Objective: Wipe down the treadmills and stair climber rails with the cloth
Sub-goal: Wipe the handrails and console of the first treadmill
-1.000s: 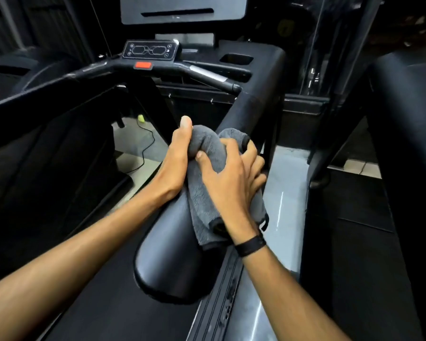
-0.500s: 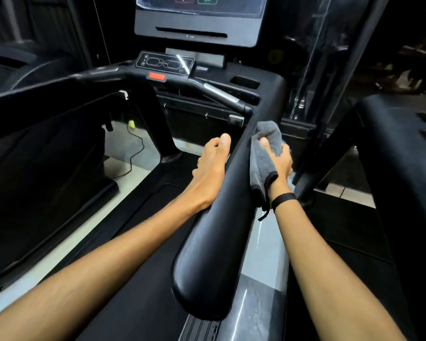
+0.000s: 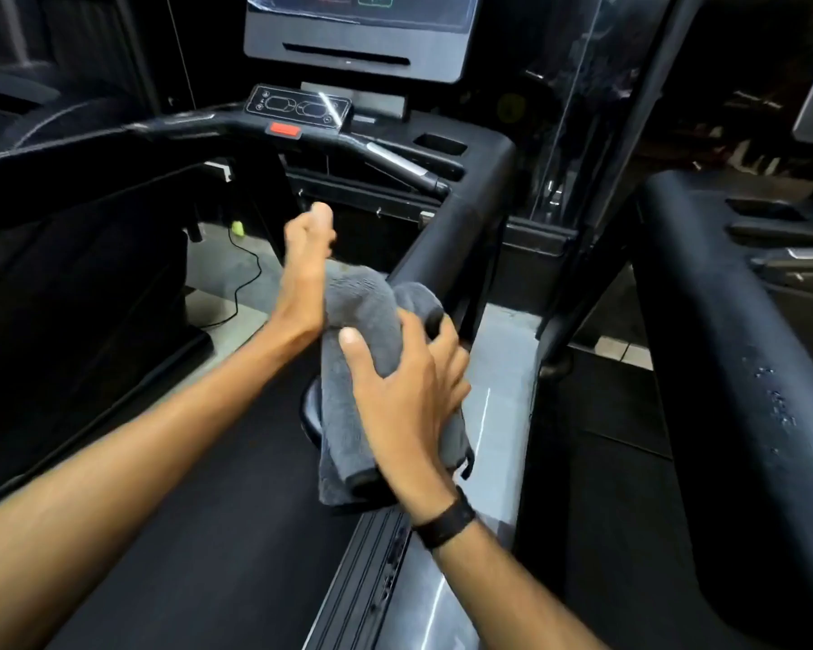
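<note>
Nearest to me, my right hand (image 3: pixel 407 391) lies over the grey cloth (image 3: pixel 362 368), which is draped across the near end of the treadmill's right side rail (image 3: pixel 447 241). The fingers are spread and curled down over the cloth's far side, the thumb (image 3: pixel 355 349) pressing on its top, so the hand grips cloth and rail together. A black wristband (image 3: pixel 444 518) circles that wrist. The cloth's lower edge hangs off the rail above the ribbed side strip (image 3: pixel 372 570) of the deck.

Just beyond, my left hand (image 3: pixel 303 274) rests its heel against the cloth's left side; the fingers rise nearly straight and close together, blurred, holding nothing.

Farther off, the rail climbs to the console tray. A front handlebar (image 3: pixel 395 164) carries a red button (image 3: pixel 283 130) and a small control panel (image 3: pixel 299 107); its markings are too small to read. Above stands the screen (image 3: pixel 362 21), showing coloured tiles whose writing I cannot read. A second treadmill's rail (image 3: pixel 723 344) lies to the right.
</note>
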